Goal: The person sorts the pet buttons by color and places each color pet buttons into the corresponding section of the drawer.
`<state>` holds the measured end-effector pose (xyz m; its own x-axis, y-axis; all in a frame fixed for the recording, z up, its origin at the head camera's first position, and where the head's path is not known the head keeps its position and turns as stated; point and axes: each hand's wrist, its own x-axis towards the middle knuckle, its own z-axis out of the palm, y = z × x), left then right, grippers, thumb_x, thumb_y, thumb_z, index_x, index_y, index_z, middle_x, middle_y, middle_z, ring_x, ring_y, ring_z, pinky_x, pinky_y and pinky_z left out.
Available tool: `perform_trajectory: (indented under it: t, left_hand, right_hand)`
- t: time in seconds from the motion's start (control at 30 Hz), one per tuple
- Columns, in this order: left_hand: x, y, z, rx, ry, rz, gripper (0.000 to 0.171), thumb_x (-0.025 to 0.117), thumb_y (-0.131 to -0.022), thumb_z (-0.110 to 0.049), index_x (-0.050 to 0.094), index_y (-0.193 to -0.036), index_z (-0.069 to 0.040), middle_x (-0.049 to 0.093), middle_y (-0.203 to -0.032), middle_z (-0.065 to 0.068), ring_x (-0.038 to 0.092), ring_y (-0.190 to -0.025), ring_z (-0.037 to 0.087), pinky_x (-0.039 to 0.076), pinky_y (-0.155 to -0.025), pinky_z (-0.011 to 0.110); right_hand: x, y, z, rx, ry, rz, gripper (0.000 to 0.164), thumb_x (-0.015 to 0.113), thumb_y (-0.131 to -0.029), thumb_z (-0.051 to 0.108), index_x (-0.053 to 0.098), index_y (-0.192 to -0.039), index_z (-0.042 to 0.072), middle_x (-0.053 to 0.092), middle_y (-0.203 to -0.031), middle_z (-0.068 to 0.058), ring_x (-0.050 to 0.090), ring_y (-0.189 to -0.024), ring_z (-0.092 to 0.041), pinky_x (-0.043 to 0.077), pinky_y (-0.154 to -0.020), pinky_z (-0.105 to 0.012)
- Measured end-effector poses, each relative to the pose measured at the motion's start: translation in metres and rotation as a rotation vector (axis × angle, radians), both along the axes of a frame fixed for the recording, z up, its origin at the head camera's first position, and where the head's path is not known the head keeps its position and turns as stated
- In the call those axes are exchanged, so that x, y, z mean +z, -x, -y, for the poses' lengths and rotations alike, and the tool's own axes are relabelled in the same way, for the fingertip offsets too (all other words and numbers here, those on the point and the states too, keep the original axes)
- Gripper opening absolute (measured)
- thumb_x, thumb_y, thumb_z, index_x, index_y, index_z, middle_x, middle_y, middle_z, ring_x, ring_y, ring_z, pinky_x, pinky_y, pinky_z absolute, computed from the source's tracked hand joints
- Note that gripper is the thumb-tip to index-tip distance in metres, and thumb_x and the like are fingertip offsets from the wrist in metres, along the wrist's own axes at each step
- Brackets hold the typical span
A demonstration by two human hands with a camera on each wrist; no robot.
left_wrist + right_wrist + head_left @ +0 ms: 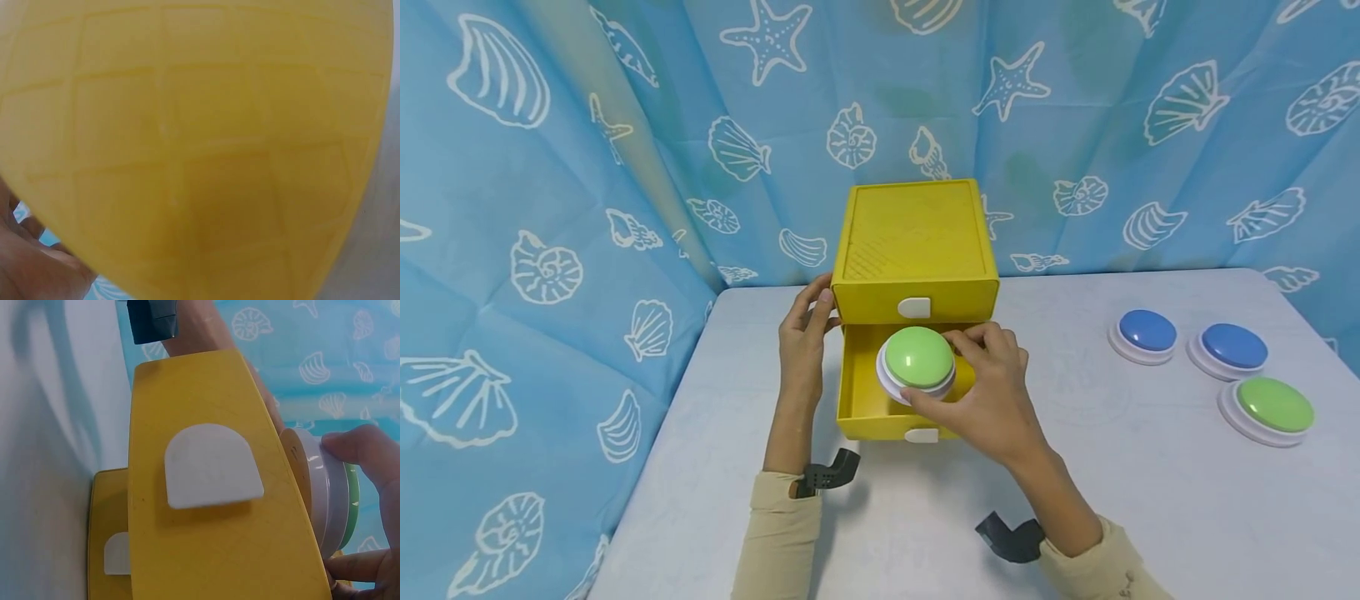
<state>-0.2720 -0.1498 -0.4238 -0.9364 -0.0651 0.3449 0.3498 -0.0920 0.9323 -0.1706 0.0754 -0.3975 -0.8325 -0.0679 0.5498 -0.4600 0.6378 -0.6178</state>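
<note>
My right hand [996, 396] pinches a round push button [917, 357] by its white base, with the thumb on the near side and fingers at the far right. The button's green dome faces up, over the open drawer [868, 404] of a yellow drawer cabinet [917, 233]. In the right wrist view the button's base [319, 500] overlaps the top edge of the drawer front [206, 550], which has a white tab handle [212, 465]. My left hand [805, 333] rests against the cabinet's left side, fingers extended near its front corner.
On the right of the white table [1112, 500] stand two blue buttons [1147, 330] [1234, 346] and another green button [1275, 405]. A lower drawer [106, 512] is closed. A blue shell-patterned curtain [887, 100] hangs behind and to the left.
</note>
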Motion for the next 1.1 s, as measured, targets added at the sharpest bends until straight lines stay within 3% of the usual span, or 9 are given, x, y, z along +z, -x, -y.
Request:
perform_trajectory:
  t: [0.2,0.63,0.9,1.0,1.1]
  left_hand:
    - [0.003,-0.002,0.000,-0.013,-0.022,0.012,0.040,0.057,-0.104,-0.032,0.059,-0.139,-0.015,0.062,-0.130,0.005,0.057,-0.113,0.021,0.045,-0.101,0.049]
    - [-0.001,-0.001,0.000,-0.016,-0.023,-0.001,0.041,0.061,-0.100,-0.042,0.063,-0.135,-0.023,0.063,-0.128,0.002,0.057,-0.114,0.023,0.049,-0.097,0.042]
    - [-0.001,0.000,0.001,-0.016,-0.020,-0.007,0.040,0.059,-0.102,-0.038,0.062,-0.137,-0.020,0.062,-0.129,0.002,0.057,-0.114,0.023,0.049,-0.098,0.043]
    - [0.001,0.000,0.000,-0.015,-0.013,0.005,0.039,0.057,-0.103,-0.035,0.060,-0.138,-0.019,0.062,-0.131,0.002,0.057,-0.114,0.022,0.048,-0.098,0.044]
    - [0.003,-0.001,-0.001,-0.008,-0.006,0.027,0.039,0.056,-0.104,-0.032,0.059,-0.140,-0.016,0.061,-0.132,0.002,0.056,-0.115,0.021,0.047,-0.100,0.045]
  right_hand:
    - [0.002,0.001,0.005,-0.003,-0.003,-0.026,0.065,0.093,-0.065,0.042,0.070,-0.113,0.004,0.047,-0.101,-0.007,0.040,-0.101,-0.024,0.023,-0.079,-0.045]
    - [0.004,0.003,0.020,0.019,-0.040,-0.038,0.073,0.093,-0.063,0.046,0.069,-0.117,0.003,0.047,-0.102,-0.007,0.041,-0.103,-0.027,0.025,-0.082,-0.046]
    - [0.007,0.003,0.023,0.045,-0.220,0.100,0.091,0.086,-0.070,0.057,0.058,-0.138,0.003,0.046,-0.113,-0.008,0.038,-0.107,-0.030,0.028,-0.086,-0.049]
    - [0.008,0.000,0.020,0.074,-0.180,0.092,0.082,0.086,-0.075,0.047,0.058,-0.137,0.002,0.046,-0.115,-0.009,0.037,-0.109,-0.031,0.028,-0.090,-0.050]
    - [0.007,-0.003,0.015,0.101,-0.095,0.021,0.064,0.087,-0.078,0.034,0.065,-0.130,0.003,0.048,-0.114,-0.007,0.039,-0.112,-0.029,0.027,-0.092,-0.050]
